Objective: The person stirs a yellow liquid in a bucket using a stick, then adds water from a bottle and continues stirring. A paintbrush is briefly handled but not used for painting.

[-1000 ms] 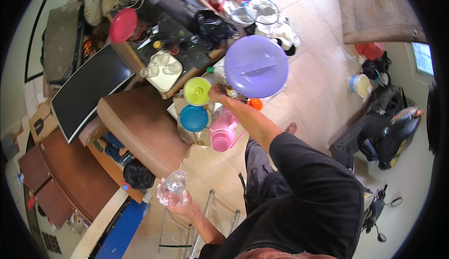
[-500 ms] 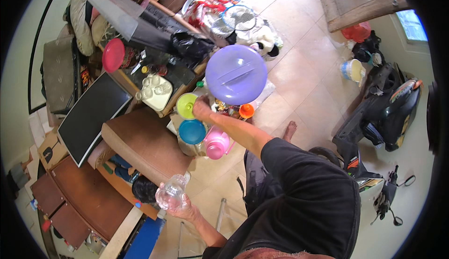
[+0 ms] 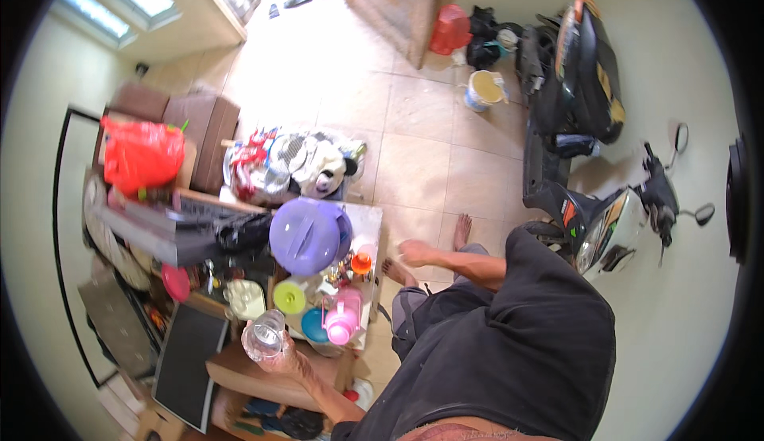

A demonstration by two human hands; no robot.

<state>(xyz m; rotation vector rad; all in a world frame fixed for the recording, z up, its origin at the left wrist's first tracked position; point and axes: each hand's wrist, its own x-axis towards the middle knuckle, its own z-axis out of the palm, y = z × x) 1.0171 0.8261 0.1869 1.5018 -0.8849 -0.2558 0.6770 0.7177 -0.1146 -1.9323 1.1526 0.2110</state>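
My left hand [image 3: 278, 359] is wrapped round a see-through cup [image 3: 265, 331], held tilted over the near left edge of a small table. Whether it is one cup or a stack, I cannot tell. My right hand [image 3: 414, 253] hangs in the air to the right of the table, apart from everything on it; its fingers are blurred. On the table stand a large purple lidded tub [image 3: 306, 238], a lime-green lidded container [image 3: 290, 297], a blue round container [image 3: 314, 325], a pink jug with a handle [image 3: 343, 316] and a small orange cup [image 3: 361, 263].
Left of the table, a white tray [image 3: 245, 299] holds several glasses. A brown padded seat [image 3: 263, 373] and a dark flat screen [image 3: 189, 361] are nearby. Beyond lies a pile with a black-and-white stuffed toy [image 3: 322, 174]. A motorbike [image 3: 589, 218] stands on the right, near a bucket [image 3: 484, 91].
My right hand has left the lime-green container and moved right, off the table. The view has turned toward the door. My left hand still holds the see-through cup.
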